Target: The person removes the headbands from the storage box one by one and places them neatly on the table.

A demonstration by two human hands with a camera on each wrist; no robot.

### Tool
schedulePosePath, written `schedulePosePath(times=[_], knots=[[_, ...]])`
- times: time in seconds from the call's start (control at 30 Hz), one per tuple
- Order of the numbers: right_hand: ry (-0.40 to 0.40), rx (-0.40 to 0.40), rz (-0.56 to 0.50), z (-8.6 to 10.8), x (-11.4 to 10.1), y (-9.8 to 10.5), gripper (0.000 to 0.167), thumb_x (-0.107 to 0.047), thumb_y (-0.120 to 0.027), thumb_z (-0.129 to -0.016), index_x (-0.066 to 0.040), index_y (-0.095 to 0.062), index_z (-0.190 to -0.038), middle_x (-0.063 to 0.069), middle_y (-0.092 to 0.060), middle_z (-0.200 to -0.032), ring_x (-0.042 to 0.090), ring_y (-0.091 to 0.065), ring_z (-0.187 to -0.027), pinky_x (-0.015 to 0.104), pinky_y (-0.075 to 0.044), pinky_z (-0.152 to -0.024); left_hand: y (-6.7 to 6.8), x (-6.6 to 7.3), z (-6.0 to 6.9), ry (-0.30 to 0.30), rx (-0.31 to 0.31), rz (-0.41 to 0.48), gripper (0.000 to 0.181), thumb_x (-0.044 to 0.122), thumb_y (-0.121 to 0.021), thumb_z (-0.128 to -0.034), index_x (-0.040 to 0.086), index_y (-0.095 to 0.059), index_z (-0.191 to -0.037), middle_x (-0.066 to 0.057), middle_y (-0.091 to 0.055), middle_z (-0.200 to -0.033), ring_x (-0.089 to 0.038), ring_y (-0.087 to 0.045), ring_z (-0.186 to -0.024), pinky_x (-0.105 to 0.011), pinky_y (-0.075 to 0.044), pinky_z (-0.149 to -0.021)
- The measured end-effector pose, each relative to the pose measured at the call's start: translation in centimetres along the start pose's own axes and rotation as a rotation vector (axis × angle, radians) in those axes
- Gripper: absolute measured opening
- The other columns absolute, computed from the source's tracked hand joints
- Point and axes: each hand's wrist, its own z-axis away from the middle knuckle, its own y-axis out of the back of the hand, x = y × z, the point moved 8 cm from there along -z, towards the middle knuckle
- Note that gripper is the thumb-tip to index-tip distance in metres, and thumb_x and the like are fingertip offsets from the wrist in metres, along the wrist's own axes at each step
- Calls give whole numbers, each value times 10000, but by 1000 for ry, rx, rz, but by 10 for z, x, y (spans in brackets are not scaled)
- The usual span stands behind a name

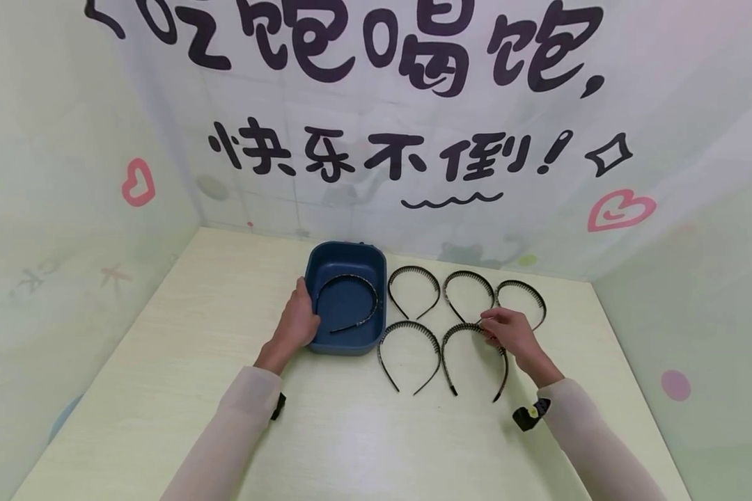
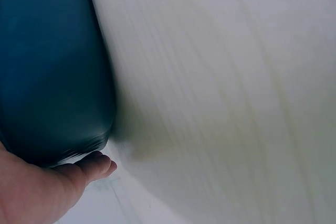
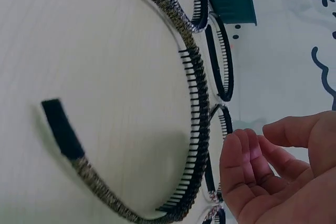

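Note:
A blue plastic bin (image 1: pixel 345 347) stands on the table with a dark headband (image 1: pixel 370 284) lying inside. My left hand (image 1: pixel 297 316) grips its left wall, with the fingers outside and the thumb by the rim; the left wrist view shows part of this hand (image 2: pixel 58 182) against the bin (image 2: pixel 58 72). Just over the right side of a toothed headband (image 1: pixel 449 365) hovers my right hand (image 1: pixel 510 334). In the right wrist view that hand (image 3: pixel 278 171) has loosely bent fingers, a gap before the thumb and nothing held, beside the glittery headband (image 3: pixel 198 114).
More toothed headbands lie right of the bin: one in the front row (image 1: pixel 439 344), others in the back row, including a left one (image 1: pixel 413 268) and a right one (image 1: pixel 542 299). A printed wall (image 1: pixel 351 209) rises behind the table (image 1: pixel 363 445).

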Motion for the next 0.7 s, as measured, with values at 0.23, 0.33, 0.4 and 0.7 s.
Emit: schedulePosePath(times=[0.23,0.33,0.4,0.7], knots=[[29,-20,-68,-5,-22,-18,363,-98,-545,-1003,106,-555,-1303,218,-669,-1082,162,-681,-867,328,-590,-796,0,0,0,2,-4,-9,788,-17,-468,-940,-106,42,-1535,-384,-225,-1531,-508,-347,-1372,-569,-372,-1086],[34,-47,-92,-6,-30,-28,379,-110,-539,-1008,100,-541,-1324,256,-650,-1160,226,-691,-956,363,-582,-847,0,-1,-1,-1,-1,-15,787,-19,-467,-936,-111,39,-1532,-389,-233,-1524,-512,-353,-1365,-572,-373,-1084],[37,-68,-114,-7,-35,-35,384,-118,-542,-1009,93,-540,-1330,271,-639,-1200,216,-690,-961,375,-577,-866,0,-1,-1,-3,0,-16,787,-21,-468,-935,-113,37,-1531,-391,-236,-1522,-513,-354,-1365,-572,-371,-1086],[105,-203,-247,-8,-67,-80,368,-80,-557,-993,100,-534,-1312,261,-642,-1210,166,-697,-951,351,-567,-891,-1,-1,-3,-1,-2,-22,783,-16,-470,-940,-104,29,-1536,-381,-235,-1529,-504,-339,-1380,-570,-353,-1102]])
